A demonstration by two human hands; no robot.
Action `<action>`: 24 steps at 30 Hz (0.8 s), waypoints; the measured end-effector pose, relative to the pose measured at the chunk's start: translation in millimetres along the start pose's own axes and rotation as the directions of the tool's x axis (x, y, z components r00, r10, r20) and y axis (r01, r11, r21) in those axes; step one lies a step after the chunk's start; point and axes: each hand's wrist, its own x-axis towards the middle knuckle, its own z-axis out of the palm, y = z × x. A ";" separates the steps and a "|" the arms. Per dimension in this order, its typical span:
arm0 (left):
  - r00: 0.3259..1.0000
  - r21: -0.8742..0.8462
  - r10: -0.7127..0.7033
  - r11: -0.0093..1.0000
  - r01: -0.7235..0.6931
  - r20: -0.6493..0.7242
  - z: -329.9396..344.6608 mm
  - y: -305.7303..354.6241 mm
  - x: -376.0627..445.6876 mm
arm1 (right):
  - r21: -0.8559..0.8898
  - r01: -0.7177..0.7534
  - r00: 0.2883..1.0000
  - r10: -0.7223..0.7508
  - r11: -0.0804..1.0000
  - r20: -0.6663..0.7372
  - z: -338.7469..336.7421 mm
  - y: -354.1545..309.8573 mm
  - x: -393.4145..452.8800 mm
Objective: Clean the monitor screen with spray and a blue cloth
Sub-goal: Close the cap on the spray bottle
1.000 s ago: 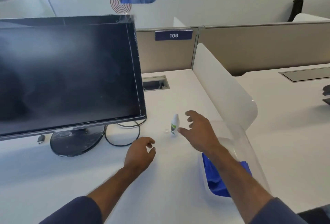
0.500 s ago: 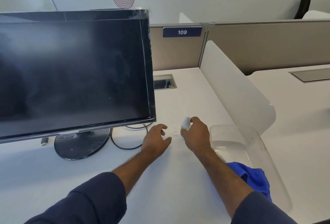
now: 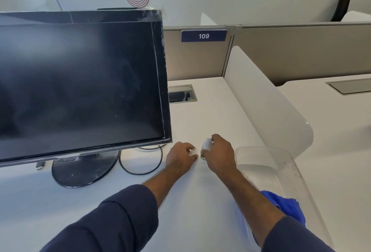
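— What's nearest?
— The blue cloth (image 3: pixel 289 207), bunched in a clear tray (image 3: pixel 291 163) at the right of the white desk (image 3: pixel 200 201), partly behind the right forearm.
— And the hands?
— Further on, the right hand (image 3: pixel 219 156) is wrapped round the small white spray bottle (image 3: pixel 206 144), which stands on the desk. The left hand (image 3: pixel 179 158) sits just beside it, fingers curled loosely; a small pale thing shows at its fingertips, though whether it grips anything I cannot tell.
— Beyond?
— A looped black cable (image 3: pixel 140 163), then the monitor (image 3: pixel 80 83) on its round stand, screen dark and smeary. Behind, a partition with a "109" sign (image 3: pixel 203 36).
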 end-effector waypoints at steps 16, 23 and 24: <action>0.990 -0.492 -0.134 0.865 0.102 -0.031 -79.0 -33.5 -115.9 | 0.438 0.217 0.975 -0.211 0.873 -0.062 -29.3 -25.5 -55.7; 0.997 -0.587 -0.057 0.810 0.013 -0.055 -116.5 -32.8 -152.9 | 0.625 -0.003 0.928 -0.230 0.781 0.292 -7.6 -33.7 -95.6; 0.997 -0.594 -0.051 0.804 0.003 -0.064 -120.6 -33.3 -155.6 | 0.614 0.007 0.920 -0.245 0.790 0.305 -6.9 -36.1 -101.1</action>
